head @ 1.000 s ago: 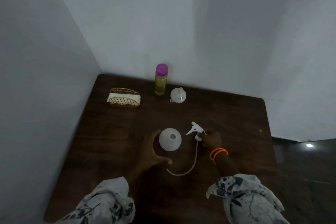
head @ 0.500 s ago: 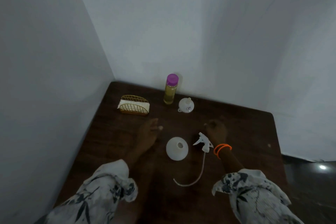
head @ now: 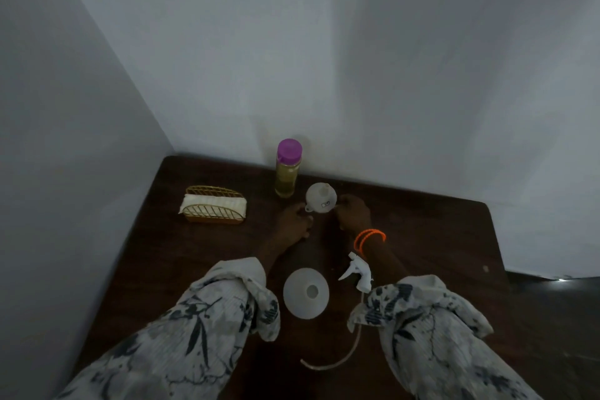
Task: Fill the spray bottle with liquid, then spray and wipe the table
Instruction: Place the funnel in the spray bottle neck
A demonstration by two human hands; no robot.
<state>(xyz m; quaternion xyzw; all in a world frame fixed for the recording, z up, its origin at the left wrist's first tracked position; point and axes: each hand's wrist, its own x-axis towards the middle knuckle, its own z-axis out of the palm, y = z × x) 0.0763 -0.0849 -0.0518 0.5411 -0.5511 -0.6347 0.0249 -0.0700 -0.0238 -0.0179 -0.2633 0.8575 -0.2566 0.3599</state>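
A white spray bottle stands uncapped on the dark wooden table, seen from above. Its white spray head lies just to the right, with the dip tube curling toward me. A white funnel rests upside down near the back wall, beside a bottle of yellow liquid with a purple cap. My left hand sits loosely curled at the funnel's left, holding nothing. My right hand touches the funnel's right rim; its grip is unclear.
A gold wire holder with white napkins stands at the back left. Walls close the table's left and back sides. The table's right edge drops to a dark floor.
Both hands have left the spray bottle and spray head and reached forward to either side of the funnel. The camera has tilted, so the bottle now appears closer to me.
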